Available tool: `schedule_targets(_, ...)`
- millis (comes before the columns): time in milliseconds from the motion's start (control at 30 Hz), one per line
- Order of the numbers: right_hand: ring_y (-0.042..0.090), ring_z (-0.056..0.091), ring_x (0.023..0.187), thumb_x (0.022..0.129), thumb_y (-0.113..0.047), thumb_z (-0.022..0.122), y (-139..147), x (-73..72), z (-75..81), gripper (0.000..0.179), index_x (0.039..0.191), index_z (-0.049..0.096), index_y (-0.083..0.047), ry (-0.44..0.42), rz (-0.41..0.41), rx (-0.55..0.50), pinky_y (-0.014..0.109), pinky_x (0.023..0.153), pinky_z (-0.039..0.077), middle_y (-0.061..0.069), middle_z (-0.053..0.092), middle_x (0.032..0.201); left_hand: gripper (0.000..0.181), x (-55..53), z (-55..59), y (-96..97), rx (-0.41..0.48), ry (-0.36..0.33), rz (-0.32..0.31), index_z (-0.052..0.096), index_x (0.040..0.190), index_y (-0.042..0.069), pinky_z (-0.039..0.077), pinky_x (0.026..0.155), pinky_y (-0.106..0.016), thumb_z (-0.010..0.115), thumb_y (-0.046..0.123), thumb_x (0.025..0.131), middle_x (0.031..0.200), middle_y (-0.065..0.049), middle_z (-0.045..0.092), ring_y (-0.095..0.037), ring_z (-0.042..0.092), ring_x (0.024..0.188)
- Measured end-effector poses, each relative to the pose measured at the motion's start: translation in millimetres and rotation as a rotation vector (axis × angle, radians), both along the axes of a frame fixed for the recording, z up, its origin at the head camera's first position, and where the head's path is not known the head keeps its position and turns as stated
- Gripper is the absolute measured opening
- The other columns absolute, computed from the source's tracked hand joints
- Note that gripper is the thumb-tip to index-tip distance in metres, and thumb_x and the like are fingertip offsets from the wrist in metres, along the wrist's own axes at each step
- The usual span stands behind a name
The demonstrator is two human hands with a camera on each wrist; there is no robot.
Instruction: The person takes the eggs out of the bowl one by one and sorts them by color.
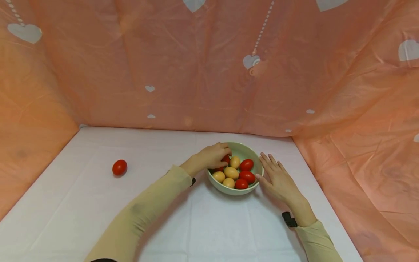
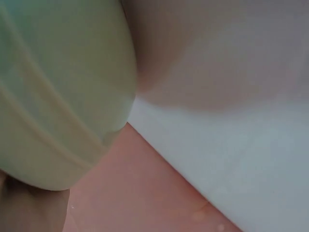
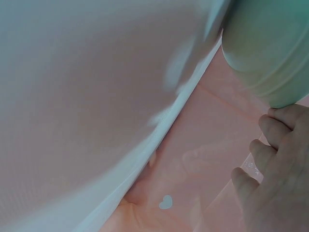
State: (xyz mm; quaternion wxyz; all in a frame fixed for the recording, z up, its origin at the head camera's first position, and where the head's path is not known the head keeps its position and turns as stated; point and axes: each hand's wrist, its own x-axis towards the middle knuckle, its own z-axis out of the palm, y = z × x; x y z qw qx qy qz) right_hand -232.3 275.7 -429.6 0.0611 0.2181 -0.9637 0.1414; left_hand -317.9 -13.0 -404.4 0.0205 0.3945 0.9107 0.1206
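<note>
A pale green bowl (image 1: 235, 191) holds several beige eggs (image 1: 231, 173) and several glossy red oval tomatoes (image 1: 247, 177). My left hand (image 1: 211, 157) reaches over the bowl's left rim, its fingers and thumb curled about a red tomato (image 1: 226, 159) that they partly hide. On the opposite side, my right hand (image 1: 276, 180) lies with straight, spread fingers against the bowl's rim. The bowl's outer wall (image 3: 270, 53) touches its fingertips in the right wrist view. That same wall (image 2: 72, 96) fills the left of the left wrist view, where the left fingers are mostly hidden.
A single red tomato (image 1: 119, 167) lies on the white tablecloth (image 1: 163, 153) to the left, apart from the bowl. Orange-pink curtains with white hearts (image 1: 196, 72) enclose the table at the back and both sides.
</note>
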Motion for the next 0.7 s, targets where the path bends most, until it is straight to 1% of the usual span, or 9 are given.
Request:
schedule_targets(133,0.04,0.017,0.157,0.105,-0.043,0.055,-0.2,0.4,0.3,0.074,0.161,0.032,-0.001,0.0,0.001,0.001,0.063,0.124,0.016,0.013,0.024,0.171,0.036,-2.4,-1.2,2.0,0.017,-0.05,0.032,0.07,0.128,0.006,0.052,0.103,-0.039,0.077,0.021,0.096,0.133,-0.011,0.06,-0.028,0.059,0.123)
schedule_targets(233,0.041,0.018,0.157,0.105,-0.043,0.055,0.0,0.7,0.9,0.073,0.161,0.033,-0.001,0.004,0.003,0.0,0.063,0.124,0.016,0.014,0.025,0.171,0.038,-3.7,-1.5,3.5,0.016,-0.078,0.059,0.07,0.129,0.004,0.051,0.105,-0.038,0.078,0.021,0.096,0.134,-0.012,0.059,-0.027,0.059,0.123)
schedule_targets(333,0.041,0.018,0.157,0.106,-0.043,0.055,0.3,0.5,0.7,0.073,0.161,0.033,0.0,0.012,0.006,0.0,0.064,0.123,0.017,0.014,0.025,0.17,0.039,-3.8,-0.4,5.0,0.01,-0.094,0.079,0.07,0.13,0.004,0.05,0.106,-0.038,0.078,0.021,0.096,0.136,-0.013,0.06,-0.026,0.06,0.124)
schedule_targets(433,0.041,0.018,0.157,0.106,-0.043,0.055,0.7,-0.5,-0.9,0.073,0.161,0.033,0.0,0.017,0.006,0.005,0.063,0.124,0.016,0.014,0.025,0.171,0.039,-3.1,1.5,6.7,0.005,-0.107,0.096,0.069,0.13,0.004,0.051,0.106,-0.038,0.078,0.019,0.095,0.134,-0.013,0.062,-0.025,0.061,0.121)
schedule_targets(567,0.041,0.018,0.157,0.106,-0.042,0.055,0.4,-0.3,-1.5,0.073,0.161,0.033,0.0,0.019,0.006,0.006,0.063,0.124,0.016,0.014,0.025,0.171,0.037,-2.7,1.9,8.6,0.014,-0.123,0.099,0.07,0.127,0.003,0.052,0.102,-0.036,0.079,0.016,0.094,0.125,-0.011,0.067,-0.023,0.063,0.115)
schedule_targets(700,0.041,0.019,0.157,0.105,-0.042,0.055,-0.1,0.6,-1.2,0.073,0.161,0.033,-0.001,0.025,0.008,0.003,0.063,0.124,0.017,0.014,0.026,0.17,0.034,-3.5,-0.1,9.1,0.015,-0.109,0.089,0.071,0.124,0.004,0.053,0.1,-0.036,0.08,0.015,0.093,0.12,-0.009,0.069,-0.022,0.064,0.113)
